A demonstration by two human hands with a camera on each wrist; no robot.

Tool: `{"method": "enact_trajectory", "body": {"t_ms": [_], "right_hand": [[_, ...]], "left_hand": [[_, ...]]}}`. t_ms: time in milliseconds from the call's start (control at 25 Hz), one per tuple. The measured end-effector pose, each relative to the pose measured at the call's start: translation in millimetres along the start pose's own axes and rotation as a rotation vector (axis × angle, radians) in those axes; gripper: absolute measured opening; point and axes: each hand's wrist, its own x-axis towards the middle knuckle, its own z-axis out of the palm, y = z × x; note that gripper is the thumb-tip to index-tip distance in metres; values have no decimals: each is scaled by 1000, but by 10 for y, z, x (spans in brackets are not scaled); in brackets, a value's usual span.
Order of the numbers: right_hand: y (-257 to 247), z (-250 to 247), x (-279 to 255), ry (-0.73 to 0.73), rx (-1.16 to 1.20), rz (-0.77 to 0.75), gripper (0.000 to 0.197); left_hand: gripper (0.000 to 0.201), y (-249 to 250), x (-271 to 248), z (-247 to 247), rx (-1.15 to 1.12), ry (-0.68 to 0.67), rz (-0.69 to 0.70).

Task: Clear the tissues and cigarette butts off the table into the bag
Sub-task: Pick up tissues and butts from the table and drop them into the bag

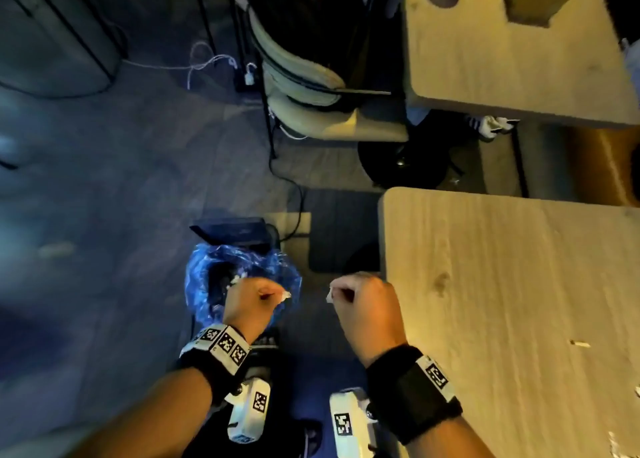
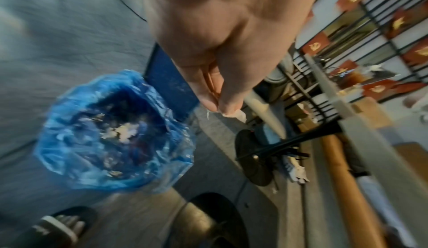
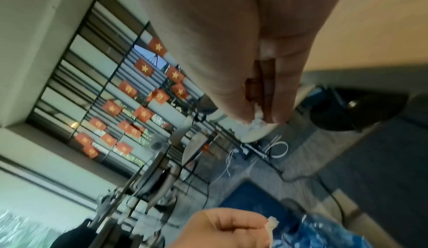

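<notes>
The left hand (image 1: 254, 301) hangs above the crumpled blue plastic bag (image 1: 207, 277) that stands open on the floor, off the near left corner of the light wooden bench (image 1: 502, 284). Its grip is closed: thumb and fingers pinch a small white scrap of tissue (image 1: 286, 296), and in the left wrist view this scrap (image 2: 236, 114) hangs to the bench side of the bag's mouth (image 2: 111, 123), not straight over it. The right hand (image 1: 363, 301) is between the bag and the bench edge, so it is farther from the bag. Its grip is also closed, pinching a small white wad of tissue (image 3: 252, 129) at the fingertips. White pieces already lie in the bottom of the bag. I judge that the left hand is the nearer one and needs only a short shift away from the bench before it lets go, while the right hand must cross toward the bag. On the bench, a small pale cigarette butt (image 1: 580, 344) lies near the front, and some white bits (image 1: 623, 447) show at the near right edge, so more remains to clear.
</notes>
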Motion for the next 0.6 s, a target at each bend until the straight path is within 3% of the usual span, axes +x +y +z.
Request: {"method": "enact_trajectory", "body": {"t_ms": [240, 320, 480, 600], "right_hand": [[-134, 1162, 543, -252, -116, -3, 15], [-118, 1428, 700, -283, -87, 1, 17], [-12, 2095, 1043, -313, 16, 32, 23], [164, 2656, 1211, -300, 23, 145, 23]], "left_hand": [[16, -1133, 566, -163, 42, 73, -193], [7, -1347, 729, -152, 65, 23, -225], [21, -1739, 949, -97, 136, -83, -278], [23, -1912, 981, -137, 137, -101, -286]]}}
